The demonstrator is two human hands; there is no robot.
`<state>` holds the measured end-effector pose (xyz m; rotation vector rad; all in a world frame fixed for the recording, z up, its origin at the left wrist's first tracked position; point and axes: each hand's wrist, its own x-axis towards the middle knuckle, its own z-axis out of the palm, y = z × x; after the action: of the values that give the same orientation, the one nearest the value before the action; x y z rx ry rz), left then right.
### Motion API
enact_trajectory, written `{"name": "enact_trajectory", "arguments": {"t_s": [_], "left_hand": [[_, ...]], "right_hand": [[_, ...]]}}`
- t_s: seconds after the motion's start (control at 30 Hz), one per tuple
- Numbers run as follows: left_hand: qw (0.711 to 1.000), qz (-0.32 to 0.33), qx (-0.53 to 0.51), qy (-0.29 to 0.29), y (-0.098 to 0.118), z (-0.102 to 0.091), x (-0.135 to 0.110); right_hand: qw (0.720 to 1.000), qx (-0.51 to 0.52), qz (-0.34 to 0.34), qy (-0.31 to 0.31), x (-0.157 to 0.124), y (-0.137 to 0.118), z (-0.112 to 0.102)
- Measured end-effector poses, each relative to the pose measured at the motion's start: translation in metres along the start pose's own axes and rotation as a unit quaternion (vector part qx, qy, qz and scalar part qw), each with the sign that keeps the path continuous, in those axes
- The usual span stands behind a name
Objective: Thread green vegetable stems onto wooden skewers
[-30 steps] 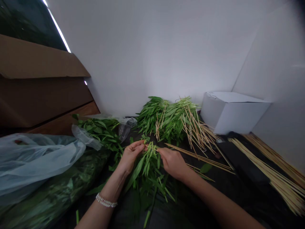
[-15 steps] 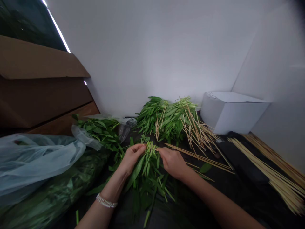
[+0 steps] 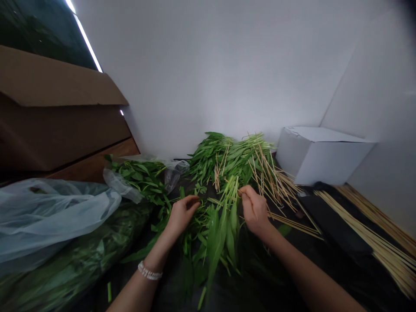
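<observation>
My right hand (image 3: 255, 210) is closed in a pinch at the right side of a small bunch of leafy greens (image 3: 224, 225). A short bit of thin bamboo skewer shows between its fingertips and the pale stems, and the bunch hangs from it with the long leaves pointing down. My left hand (image 3: 182, 214), with a beaded bracelet (image 3: 149, 271) on the wrist, is apart from that bunch. Its thumb and forefinger are slightly parted, with nothing visible between them, over loose greens (image 3: 198, 216) on the dark surface.
Skewered greens (image 3: 240, 158) lie piled by the wall, sticks pointing forward. Loose bamboo skewers (image 3: 373, 242) lie at right, near a white box (image 3: 328, 154). To the left are bagged greens (image 3: 97, 242), a clear plastic bag (image 3: 58, 216) and a cardboard box (image 3: 65, 125).
My right hand has moved right and slightly up, carrying the skewered bunch away from my left hand. My left hand has let go of the stems and stayed nearly in place.
</observation>
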<state>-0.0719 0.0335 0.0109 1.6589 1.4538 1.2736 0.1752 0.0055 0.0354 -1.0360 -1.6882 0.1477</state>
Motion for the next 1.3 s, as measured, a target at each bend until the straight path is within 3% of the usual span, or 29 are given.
{"name": "enact_trajectory", "arguments": {"t_s": [0.17, 0.33, 0.43, 0.57, 0.77, 0.9, 1.07, 1.3], "left_hand": [[0.97, 0.075, 0.227, -0.038, -0.004, 0.004, -0.007], [0.955, 0.107, 0.272, -0.048, -0.001, 0.003, -0.006], [0.976, 0.103, 0.193, 0.002, 0.003, -0.002, -0.001], [0.999, 0.011, -0.028, 0.042, 0.01, -0.007, 0.002], [0.94, -0.125, -0.317, -0.009, 0.018, -0.003, -0.002], [0.919, -0.151, -0.363, -0.034, 0.024, 0.001, -0.007], [0.914, -0.162, -0.369, -0.04, 0.03, 0.003, -0.011], [0.919, -0.169, -0.357, -0.002, 0.031, 0.005, -0.01]], "right_hand": [[1.0, 0.016, 0.004, -0.015, -0.003, 0.001, 0.003], [0.999, 0.011, -0.019, -0.025, -0.003, 0.0, 0.004], [0.999, 0.013, -0.03, -0.038, -0.003, -0.002, 0.005], [0.995, 0.009, -0.039, -0.087, -0.004, -0.005, 0.009], [0.987, 0.002, -0.062, -0.149, -0.009, -0.005, 0.023], [0.983, -0.013, -0.076, -0.166, -0.013, -0.001, 0.03], [0.981, -0.026, -0.062, -0.183, -0.015, 0.003, 0.032], [0.978, -0.033, -0.058, -0.197, -0.017, 0.005, 0.034]]}}
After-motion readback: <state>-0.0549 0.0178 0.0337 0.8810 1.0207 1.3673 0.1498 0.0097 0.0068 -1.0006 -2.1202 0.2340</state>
